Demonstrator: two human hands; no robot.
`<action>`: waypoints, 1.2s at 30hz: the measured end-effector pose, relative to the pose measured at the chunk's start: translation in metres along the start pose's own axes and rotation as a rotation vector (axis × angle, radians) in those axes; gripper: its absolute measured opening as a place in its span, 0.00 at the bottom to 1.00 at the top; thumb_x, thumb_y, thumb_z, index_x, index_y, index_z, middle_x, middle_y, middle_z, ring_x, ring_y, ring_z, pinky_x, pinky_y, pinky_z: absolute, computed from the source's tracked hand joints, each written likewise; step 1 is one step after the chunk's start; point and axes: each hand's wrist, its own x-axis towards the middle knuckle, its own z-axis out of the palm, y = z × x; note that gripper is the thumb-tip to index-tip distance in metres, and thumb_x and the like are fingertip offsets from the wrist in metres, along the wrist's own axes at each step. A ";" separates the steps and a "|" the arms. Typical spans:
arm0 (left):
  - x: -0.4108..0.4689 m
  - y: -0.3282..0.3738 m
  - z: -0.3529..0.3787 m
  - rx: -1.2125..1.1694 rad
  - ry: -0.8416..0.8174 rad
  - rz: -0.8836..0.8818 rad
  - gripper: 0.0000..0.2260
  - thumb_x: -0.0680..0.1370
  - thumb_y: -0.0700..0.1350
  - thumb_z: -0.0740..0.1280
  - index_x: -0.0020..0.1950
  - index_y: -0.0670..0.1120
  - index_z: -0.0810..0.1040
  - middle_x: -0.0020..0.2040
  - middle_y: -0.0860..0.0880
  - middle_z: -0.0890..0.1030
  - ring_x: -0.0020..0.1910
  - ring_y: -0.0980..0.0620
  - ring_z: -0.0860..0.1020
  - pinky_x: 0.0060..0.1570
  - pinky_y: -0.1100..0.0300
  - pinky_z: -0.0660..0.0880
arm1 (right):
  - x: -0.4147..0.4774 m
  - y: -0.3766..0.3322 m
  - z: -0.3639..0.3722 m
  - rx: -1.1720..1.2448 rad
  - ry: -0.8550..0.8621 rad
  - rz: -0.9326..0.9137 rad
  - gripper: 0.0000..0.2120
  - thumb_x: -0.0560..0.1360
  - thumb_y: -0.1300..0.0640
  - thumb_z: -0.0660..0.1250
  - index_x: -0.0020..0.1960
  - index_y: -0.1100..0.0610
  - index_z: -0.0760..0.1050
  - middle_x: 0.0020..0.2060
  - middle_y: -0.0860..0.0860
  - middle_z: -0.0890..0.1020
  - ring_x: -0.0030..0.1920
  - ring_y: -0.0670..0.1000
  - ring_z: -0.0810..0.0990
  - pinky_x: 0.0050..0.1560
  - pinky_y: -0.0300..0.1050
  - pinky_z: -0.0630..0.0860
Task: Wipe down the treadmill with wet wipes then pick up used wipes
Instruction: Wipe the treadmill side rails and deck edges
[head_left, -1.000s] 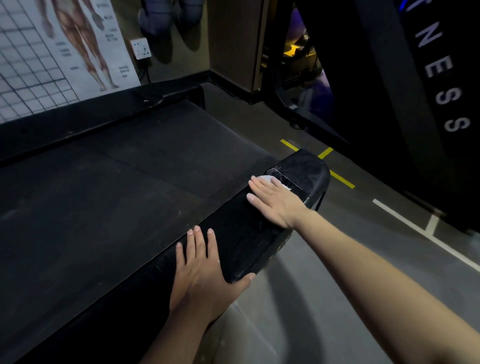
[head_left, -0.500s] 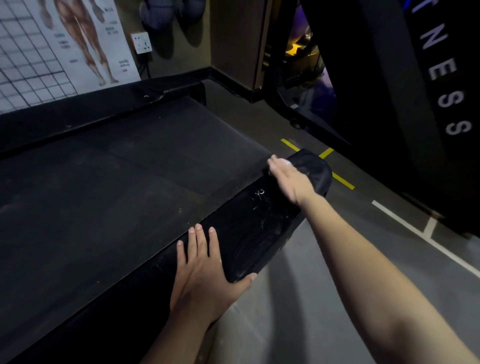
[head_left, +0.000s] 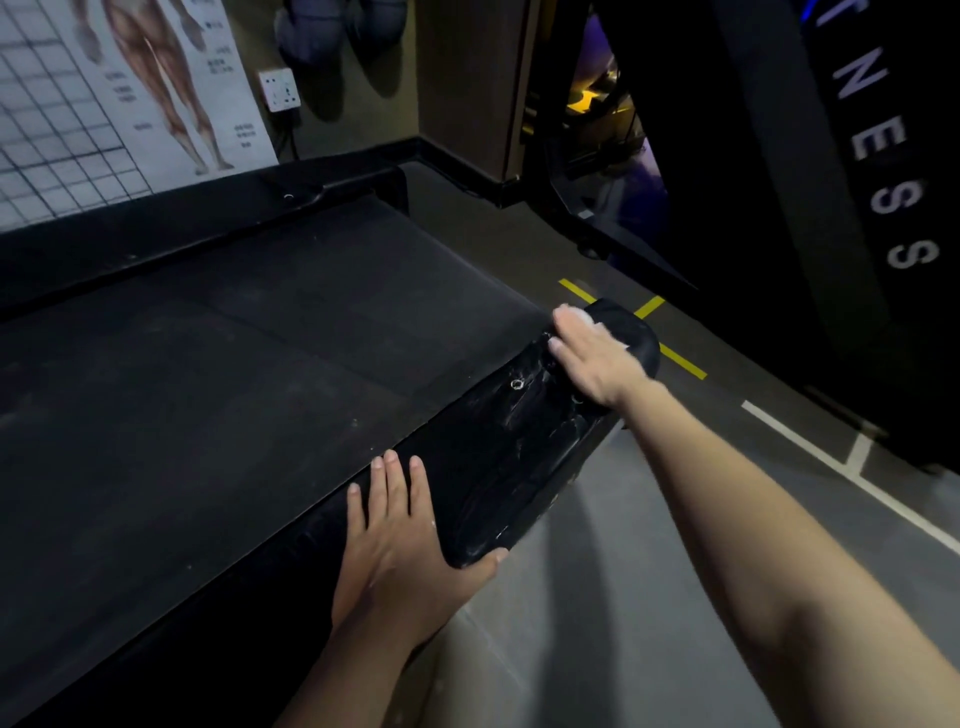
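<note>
**While 1 hand is bracing on the rail, the other is pressing a wipe onto the treadmill's far end**

As the person is leaning over the black treadmill, whose wide dark matte belt (head_left: 234, 389) is filling the left half of the view, both bare arms are reaching onto its right side. The left hand (head_left: 400, 545) is resting palm-down on the glossy black plastic side-rail cover (head_left: 509, 457). Its 4 fingers are lying straight and its thumb is spreading along the cover's near lower edge, so it is grasping nothing. The right hand (head_left: 597, 358), slightly blurred, is lying flat, fingers extended, at the far end of the same rail. It is pressing down a crumpled white wet wipe (head_left: 592, 318) rather than clenching it. Only a pale edge of the wipe is peeking out past the fingertips, where the rail is meeting the rounded black end cap (head_left: 636, 332).

Wet streaks are shining on the cover between the 2 hands, around a small pale ring mark (head_left: 517, 384).

Beyond the belt, a white gridded anatomy poster (head_left: 130, 93) and a white wall socket (head_left: 280, 91) are hanging on the wall. Yellow lines (head_left: 680, 361) and a white line (head_left: 831, 462) are crossing the grey floor (head_left: 597, 597) to the right. A black pillar with white letters (head_left: 893, 171) is standing at the upper right.
</note>
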 end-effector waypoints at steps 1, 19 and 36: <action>0.001 0.000 0.000 -0.007 0.007 -0.006 0.61 0.65 0.83 0.47 0.84 0.43 0.39 0.84 0.41 0.40 0.83 0.45 0.38 0.81 0.44 0.39 | 0.007 0.009 0.001 0.003 -0.005 0.082 0.33 0.83 0.38 0.44 0.81 0.56 0.53 0.81 0.53 0.56 0.81 0.55 0.53 0.79 0.60 0.52; -0.001 0.002 -0.005 -0.007 -0.024 -0.019 0.61 0.65 0.83 0.47 0.84 0.43 0.38 0.84 0.42 0.39 0.83 0.46 0.37 0.81 0.44 0.40 | -0.060 -0.038 0.011 -0.022 -0.094 -0.342 0.27 0.85 0.45 0.47 0.80 0.53 0.61 0.79 0.49 0.62 0.79 0.51 0.59 0.80 0.55 0.52; -0.001 0.003 -0.002 -0.033 0.015 -0.026 0.62 0.65 0.82 0.49 0.84 0.40 0.42 0.84 0.41 0.44 0.84 0.46 0.41 0.82 0.44 0.42 | -0.103 -0.096 0.022 0.065 -0.132 -0.413 0.24 0.83 0.42 0.50 0.78 0.46 0.62 0.74 0.47 0.70 0.72 0.51 0.70 0.70 0.52 0.68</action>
